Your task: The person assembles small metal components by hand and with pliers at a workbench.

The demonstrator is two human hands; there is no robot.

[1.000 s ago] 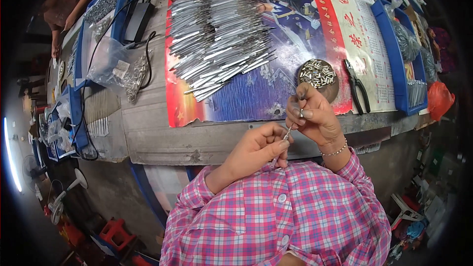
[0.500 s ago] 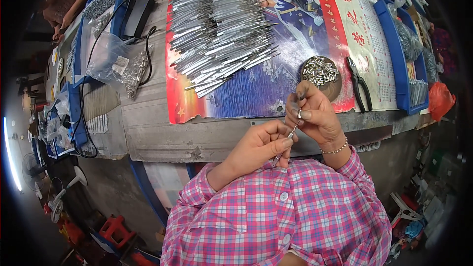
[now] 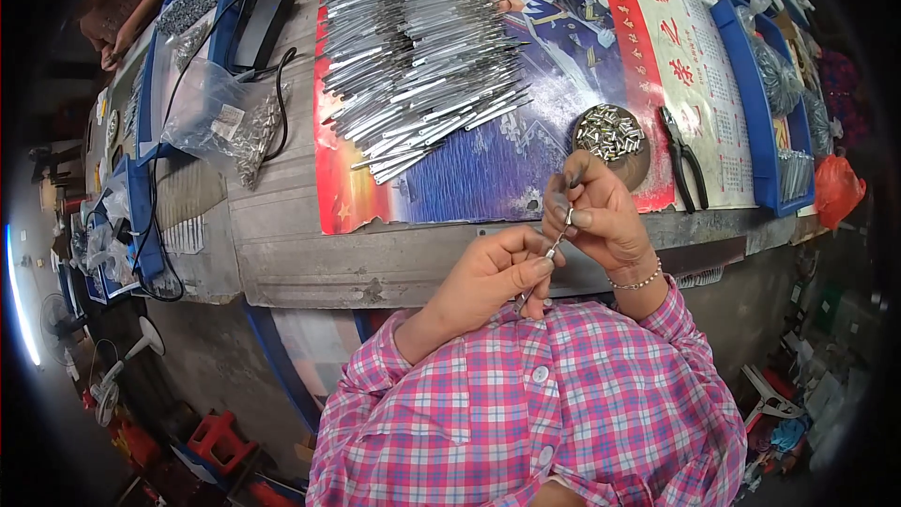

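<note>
In front of my chest, my left hand (image 3: 496, 280) pinches a thin metal rod (image 3: 552, 250) between thumb and fingers. The rod slants up to the right, and its lower end shows below my fingers. At its upper end my right hand (image 3: 605, 216) is closed on a small shiny metal sleeve (image 3: 569, 216). Whether the sleeve is on the rod or only touching it, I cannot tell. Just beyond my right hand stands a round dish (image 3: 636, 169) of similar small metal sleeves (image 3: 610, 133). A broad pile of slim metal strips (image 3: 422, 66) lies farther off to the left.
Black-handled pliers (image 3: 685, 160) lie right of the dish on a printed poster (image 3: 460, 183). Blue trays (image 3: 765, 131) with bagged parts flank the right side. On the left are a clear bag of metal parts (image 3: 230, 127), a black cable (image 3: 282, 99) and another person's arm (image 3: 141, 14).
My left hand has shifted very slightly left and up, with the rod still in its grip. My right hand has stayed almost in place.
</note>
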